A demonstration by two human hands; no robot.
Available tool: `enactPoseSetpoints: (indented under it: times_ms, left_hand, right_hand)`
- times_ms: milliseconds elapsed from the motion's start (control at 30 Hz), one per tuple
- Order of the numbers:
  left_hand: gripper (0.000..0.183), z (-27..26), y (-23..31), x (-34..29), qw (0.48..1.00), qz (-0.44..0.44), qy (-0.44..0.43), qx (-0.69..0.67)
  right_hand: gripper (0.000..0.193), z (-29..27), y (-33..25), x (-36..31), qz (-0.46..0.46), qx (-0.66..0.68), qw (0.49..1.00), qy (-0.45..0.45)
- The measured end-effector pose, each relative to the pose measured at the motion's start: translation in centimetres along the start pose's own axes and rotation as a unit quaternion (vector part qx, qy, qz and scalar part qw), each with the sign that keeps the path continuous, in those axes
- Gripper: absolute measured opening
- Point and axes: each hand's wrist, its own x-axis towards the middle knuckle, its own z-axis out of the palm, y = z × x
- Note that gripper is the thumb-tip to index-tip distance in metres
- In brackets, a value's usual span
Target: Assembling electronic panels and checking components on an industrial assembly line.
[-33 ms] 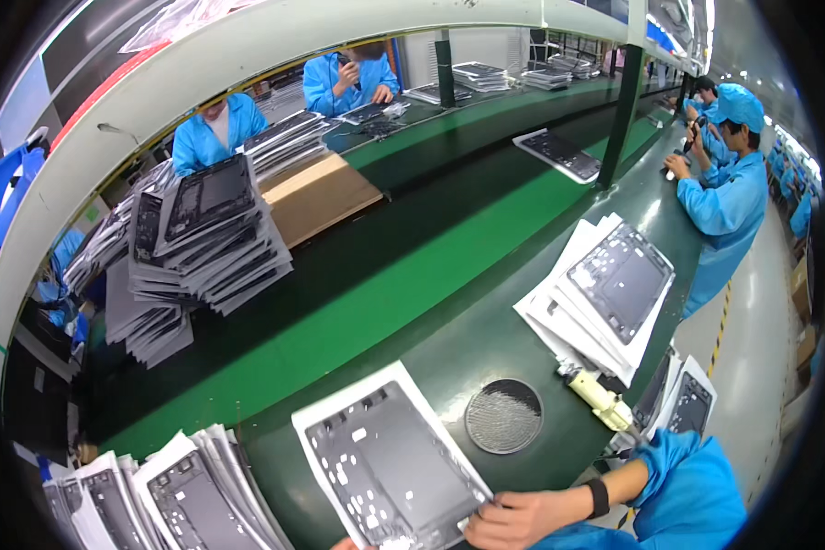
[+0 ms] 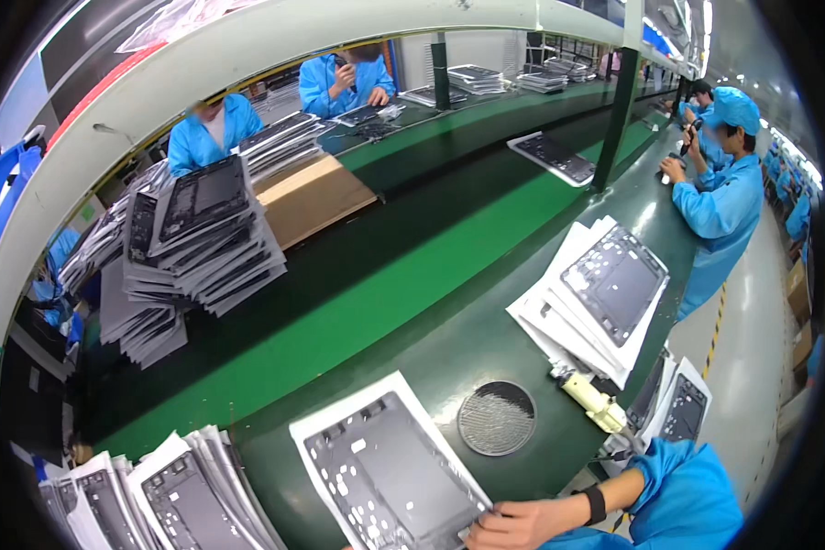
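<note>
A flat grey tablet housing (image 2: 394, 472), dotted with small white pieces, lies on a white sheet (image 2: 299, 438) at the near edge of the green bench. My right hand (image 2: 513, 524) pinches its lower right corner, thumb on top, with a black band round the wrist. Of my left hand, only a sliver shows at the bottom edge by the housing's lower left; its fingers are hidden. A round mesh-filled dish (image 2: 497, 419) sits just right of the housing. Beyond my right wrist is a cream-coloured hand tool (image 2: 594, 401).
Stacked housings with white sheets (image 2: 614, 284) stand at the right, more (image 2: 192, 500) at the near left. Across the green conveyor (image 2: 339, 325) is a tall pile (image 2: 206, 238) beside a cardboard box (image 2: 316, 197). A dark post (image 2: 617, 119) rises at the bench. Co-workers in blue (image 2: 720, 197) work nearby.
The whole view has shifted slightly. My left hand shows less at the bottom edge. My right hand stays at the housing's corner.
</note>
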Motion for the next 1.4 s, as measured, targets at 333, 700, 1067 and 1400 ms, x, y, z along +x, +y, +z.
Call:
enactPoseSetpoints:
  times_ms: [333, 700, 1067, 1400]
  left_hand:
    - [0.026, -1.4, 0.0, -0.6, 0.789, 0.198, -0.129, 0.567]
    - [0.039, 8.4, 4.9, 11.5, 0.638, 0.494, -0.045, 0.589]
    - [0.051, 7.4, 3.9, 13.2, 0.631, 0.456, -0.096, 0.62]
    - [0.061, 7.4, 3.1, 12.5, 0.682, 0.407, -0.101, 0.6]
  right_hand:
    - [0.016, -0.7, -5.4, -8.0, 0.152, 0.126, 0.978, -0.061]
    - [0.033, 1.8, -8.9, -22.6, 0.697, 0.51, 0.357, 0.355]
    - [0.05, -1.4, -1.2, -17.6, 0.544, -0.036, 0.663, 0.513]
    - [0.046, -4.8, 11.9, -6.2, 0.412, 0.193, 0.718, 0.527]
